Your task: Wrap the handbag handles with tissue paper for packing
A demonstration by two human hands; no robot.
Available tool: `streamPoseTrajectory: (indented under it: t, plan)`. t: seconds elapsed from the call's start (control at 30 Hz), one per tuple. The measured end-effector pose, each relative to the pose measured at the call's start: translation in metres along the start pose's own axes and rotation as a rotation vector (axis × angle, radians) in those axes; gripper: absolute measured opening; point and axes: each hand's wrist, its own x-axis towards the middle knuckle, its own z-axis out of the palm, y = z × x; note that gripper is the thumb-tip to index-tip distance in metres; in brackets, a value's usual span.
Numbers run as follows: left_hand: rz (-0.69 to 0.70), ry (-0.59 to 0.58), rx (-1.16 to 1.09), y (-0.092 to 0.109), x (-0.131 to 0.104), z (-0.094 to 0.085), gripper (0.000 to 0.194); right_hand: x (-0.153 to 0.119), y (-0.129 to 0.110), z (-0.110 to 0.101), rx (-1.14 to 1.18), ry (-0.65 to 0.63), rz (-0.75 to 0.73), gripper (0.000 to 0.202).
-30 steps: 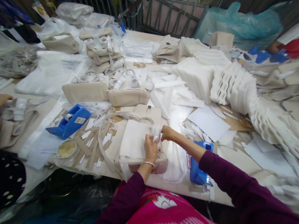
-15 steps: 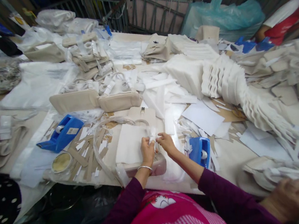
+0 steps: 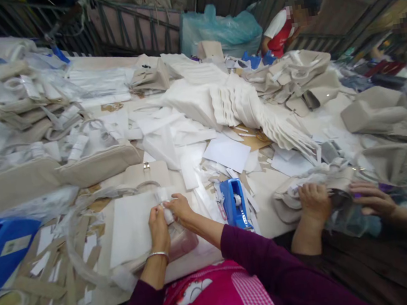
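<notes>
Here, beige bag (image 3: 182,241), contents hidden.

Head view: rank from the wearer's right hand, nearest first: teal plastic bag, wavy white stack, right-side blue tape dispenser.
From the right hand:
1. blue tape dispenser: just to its right
2. wavy white stack: farther back, also right
3. teal plastic bag: well beyond the stack

A cream bag (image 3: 186,240) is lying near the edge of the table (image 3: 265,187).

A flat white sheet (image 3: 128,231) is covering much of it. A pale, cloudy-looking strap (image 3: 74,246) is curving out in a big loop on the left. Some white wrap (image 3: 161,195) is sitting by the sheet's right side. Past the sheet, a cream flap (image 3: 159,173) with a shiny clasp (image 3: 147,166) is showing.
</notes>
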Motion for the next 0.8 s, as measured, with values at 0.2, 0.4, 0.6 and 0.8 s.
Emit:
streamPoseTrajectory:
  t: [0.2, 0.4, 0.6, 0.8]
  plan:
    - [-0.083, 0.018, -0.132, 0.002, -0.003, -0.002, 0.031, -0.017, -0.007, 0.004, 0.220, 0.048, 0.089, 0.056]
    - [-0.133, 0.004, -0.071, 0.004, -0.011, -0.002, 0.026, -0.014, 0.006, -0.012, 0.098, -0.065, 0.004, 0.058]
    - [0.296, 0.143, 0.582, 0.051, -0.028, -0.056, 0.038, -0.019, 0.040, -0.046, -0.123, 0.062, -0.052, 0.066]
    - [0.008, 0.125, 0.590, 0.073, -0.012, -0.153, 0.051, -0.025, 0.055, -0.050, -0.221, -0.032, 0.132, 0.069]
